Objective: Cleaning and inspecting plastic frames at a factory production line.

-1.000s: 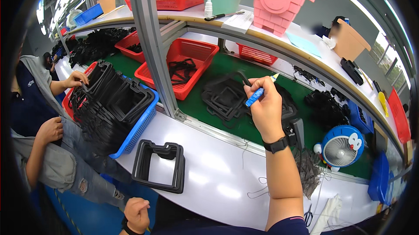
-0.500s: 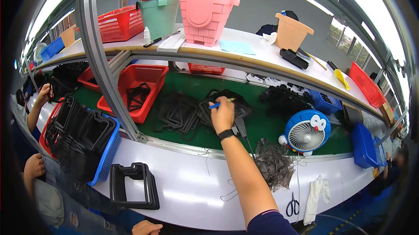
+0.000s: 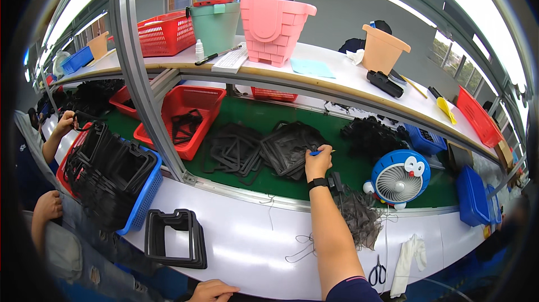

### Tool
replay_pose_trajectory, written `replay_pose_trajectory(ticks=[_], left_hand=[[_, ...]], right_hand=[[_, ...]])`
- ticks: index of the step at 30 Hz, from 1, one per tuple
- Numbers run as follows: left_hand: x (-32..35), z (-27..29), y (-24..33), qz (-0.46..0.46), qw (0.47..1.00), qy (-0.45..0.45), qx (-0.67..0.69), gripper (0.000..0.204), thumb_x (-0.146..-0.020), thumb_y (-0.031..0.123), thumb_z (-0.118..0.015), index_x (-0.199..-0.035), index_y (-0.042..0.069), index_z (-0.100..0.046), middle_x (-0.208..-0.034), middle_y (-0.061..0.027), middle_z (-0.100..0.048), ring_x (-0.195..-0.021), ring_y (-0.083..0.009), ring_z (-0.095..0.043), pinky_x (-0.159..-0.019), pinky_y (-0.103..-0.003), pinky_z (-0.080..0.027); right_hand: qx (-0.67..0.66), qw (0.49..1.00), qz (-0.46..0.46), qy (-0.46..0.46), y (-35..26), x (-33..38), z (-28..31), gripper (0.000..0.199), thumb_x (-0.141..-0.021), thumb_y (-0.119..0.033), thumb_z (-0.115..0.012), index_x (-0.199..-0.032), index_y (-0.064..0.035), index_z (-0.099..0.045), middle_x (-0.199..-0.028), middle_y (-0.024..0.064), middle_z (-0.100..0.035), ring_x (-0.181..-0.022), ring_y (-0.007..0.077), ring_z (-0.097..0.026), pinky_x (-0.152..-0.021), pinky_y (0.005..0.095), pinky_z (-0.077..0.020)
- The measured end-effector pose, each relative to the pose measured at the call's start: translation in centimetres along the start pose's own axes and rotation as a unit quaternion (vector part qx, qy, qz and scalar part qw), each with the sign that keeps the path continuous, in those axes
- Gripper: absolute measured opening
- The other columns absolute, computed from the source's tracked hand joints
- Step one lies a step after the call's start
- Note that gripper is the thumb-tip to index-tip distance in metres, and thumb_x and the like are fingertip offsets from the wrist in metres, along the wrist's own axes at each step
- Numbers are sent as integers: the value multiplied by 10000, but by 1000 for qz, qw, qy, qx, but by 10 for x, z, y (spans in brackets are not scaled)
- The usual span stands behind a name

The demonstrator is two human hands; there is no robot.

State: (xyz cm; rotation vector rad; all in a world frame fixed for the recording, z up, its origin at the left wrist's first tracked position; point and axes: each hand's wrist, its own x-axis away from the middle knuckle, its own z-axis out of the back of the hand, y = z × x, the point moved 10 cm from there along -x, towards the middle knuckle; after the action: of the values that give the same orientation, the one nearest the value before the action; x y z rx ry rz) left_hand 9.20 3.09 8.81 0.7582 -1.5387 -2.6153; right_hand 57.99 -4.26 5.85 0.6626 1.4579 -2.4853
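My right hand (image 3: pixel 319 163), with a black band at the wrist, is closed around a slim blue tool (image 3: pixel 314 152) like a pen or small cutter. A thin yellowish end sticks out past the fingers. It is at the right edge of a stack of black frames with dark mesh (image 3: pixel 289 147) on the green surface. Left of that lies another pile of black frames (image 3: pixel 233 147). Low in the picture, my left hand (image 3: pixel 213 291) is by the table's front edge, its fingers curled together; the underside is hidden.
Crumpled dark mesh scraps (image 3: pixel 359 220) lie beside my right forearm, near a blue fan (image 3: pixel 400 181), black scissors (image 3: pixel 377 273) and a white glove (image 3: pixel 409 262). Stacked frames (image 3: pixel 176 239) stand front left. A co-worker's hand (image 3: pixel 66 122) is beside a full blue basket (image 3: pixel 141 198). A metal post (image 3: pixel 137 77) rises at left.
My right hand has moved right and slightly nearer with the blue tool, from over the frame stack to its right edge. My left hand has shifted right. The view has shifted slightly.
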Motion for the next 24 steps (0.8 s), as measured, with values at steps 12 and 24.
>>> replay_pose_trajectory(ticks=[12,24], left_hand=[[-4,-4,-12,69,994,49,-73,328,-862,20,-670,-1189,3,-651,-1082,-170,-653,-981,-318,-636,-856,-356,-508],[-17,-26,-128,263,960,99,3,515,-898,-52,-587,-1394,75,-532,-1092,-89,-572,-927,-161,-575,-812,-264,-477]], right_hand=[[-414,828,-37,-376,-115,122,77,410,-841,110,-657,-991,-101,-340,-958,78,-569,-814,141,-652,-718,257,-542],[-6,932,162,-325,-36,256,84,530,-759,-66,-820,-1072,-47,-393,-1367,283,-513,-1277,432,-487,-1050,473,-410]])
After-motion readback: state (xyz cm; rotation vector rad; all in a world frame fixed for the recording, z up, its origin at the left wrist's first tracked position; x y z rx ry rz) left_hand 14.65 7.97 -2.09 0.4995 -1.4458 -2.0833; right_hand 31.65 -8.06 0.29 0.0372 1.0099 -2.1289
